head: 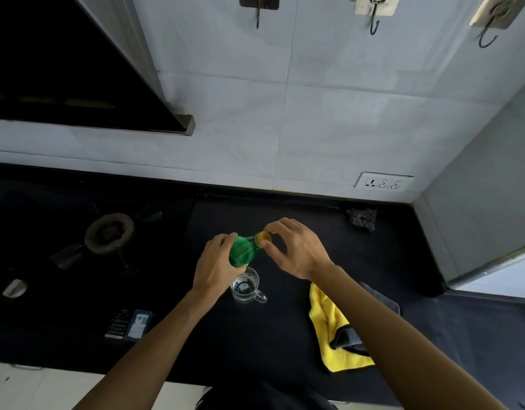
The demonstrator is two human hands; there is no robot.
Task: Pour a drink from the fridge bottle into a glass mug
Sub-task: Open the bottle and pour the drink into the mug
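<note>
A green plastic bottle (241,252) is held tilted above the black counter, its neck pointing up and to the right. My left hand (214,267) grips the bottle's body. My right hand (293,247) pinches the yellow cap (261,237) between thumb and fingers. Just below the bottle a clear glass mug (247,287) stands upright on the counter, handle toward the lower right; my left hand hides part of its rim.
A yellow and grey cloth (332,329) lies to the right of the mug. The gas stove burner (108,232) is on the left, a small dark box (130,324) near the front edge, a scouring pad (362,218) by the wall, and a socket (384,183) above it.
</note>
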